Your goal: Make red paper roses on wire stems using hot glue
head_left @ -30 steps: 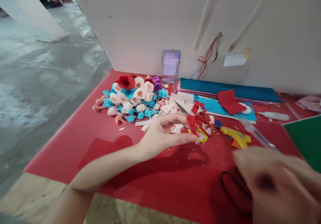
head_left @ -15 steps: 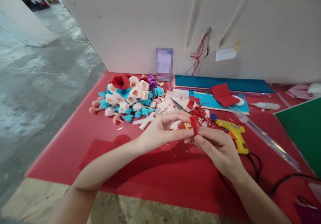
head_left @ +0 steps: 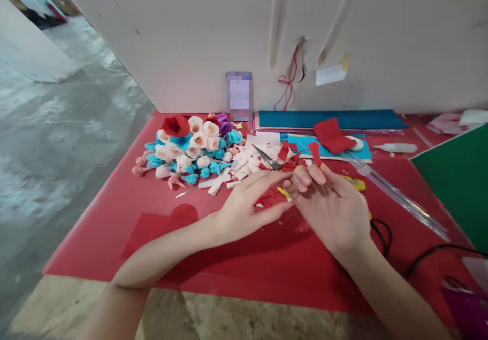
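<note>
My right hand (head_left: 331, 205) has its palm turned up and its fingers curled. A small folded strip of red crepe paper (head_left: 314, 153) sticks up from between its fingers. My left hand (head_left: 253, 200) is just to the left, its thumb and index finger apart with nothing seen between them. Its fingertips come close to those of the right hand; I cannot tell whether they touch. Behind the hands lie scissors (head_left: 269, 157) among white paper scraps (head_left: 246, 162). The yellow glue gun (head_left: 355, 183) is mostly hidden behind my right hand.
A heap of paper flowers (head_left: 198, 141) lies at the left on the red tabletop (head_left: 244, 279). At the back are a phone (head_left: 239, 96), folded red paper (head_left: 331, 135) and blue sheets (head_left: 328, 120). A white bottle (head_left: 396, 148) and a green board (head_left: 457, 177) stand right.
My right hand has rolled palm up, carrying the red paper strip up and to the right. My left fingers have come off the strip. The glue gun is now more covered.
</note>
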A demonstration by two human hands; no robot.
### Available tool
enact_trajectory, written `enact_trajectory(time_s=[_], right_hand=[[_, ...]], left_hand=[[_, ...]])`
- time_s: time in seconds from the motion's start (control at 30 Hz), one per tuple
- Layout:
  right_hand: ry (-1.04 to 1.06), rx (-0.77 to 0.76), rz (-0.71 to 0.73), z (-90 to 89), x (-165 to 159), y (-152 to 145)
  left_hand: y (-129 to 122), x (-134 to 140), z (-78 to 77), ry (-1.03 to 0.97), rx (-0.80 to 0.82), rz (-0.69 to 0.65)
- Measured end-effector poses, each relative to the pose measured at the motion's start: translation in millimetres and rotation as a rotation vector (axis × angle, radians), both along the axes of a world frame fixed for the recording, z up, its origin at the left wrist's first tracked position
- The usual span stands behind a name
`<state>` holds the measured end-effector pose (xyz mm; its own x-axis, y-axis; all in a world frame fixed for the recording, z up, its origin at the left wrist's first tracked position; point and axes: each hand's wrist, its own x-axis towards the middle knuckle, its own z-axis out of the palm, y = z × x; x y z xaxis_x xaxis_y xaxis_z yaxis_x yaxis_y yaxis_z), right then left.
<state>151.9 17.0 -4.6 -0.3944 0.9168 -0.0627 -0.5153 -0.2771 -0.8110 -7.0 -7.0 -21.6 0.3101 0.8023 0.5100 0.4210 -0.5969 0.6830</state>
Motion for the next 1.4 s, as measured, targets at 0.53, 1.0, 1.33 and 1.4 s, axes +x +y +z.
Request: enact_trajectory(time_s=[0.53, 1.0, 1.33, 1.4], right_hand=[[0.184, 0.025, 0.17, -3.6, -13, -31], [0.198, 0.125, 0.145, -0.3, -15, -36], [0.064, 0.187, 0.066, 0.2, -17, -34], [0.104, 0.169, 0.045, -4.5, -20, -33]], left_hand=[[-17, 6, 3.4, -0.123, -0.317, -0.153], [-15, -5, 4.6, 0.038, -0.033, -0.079], [-11, -5, -4.1, 0.041, 0.138, 0.018], [-9, -5, -8.1, -0.037, 0.114, 0.019]])
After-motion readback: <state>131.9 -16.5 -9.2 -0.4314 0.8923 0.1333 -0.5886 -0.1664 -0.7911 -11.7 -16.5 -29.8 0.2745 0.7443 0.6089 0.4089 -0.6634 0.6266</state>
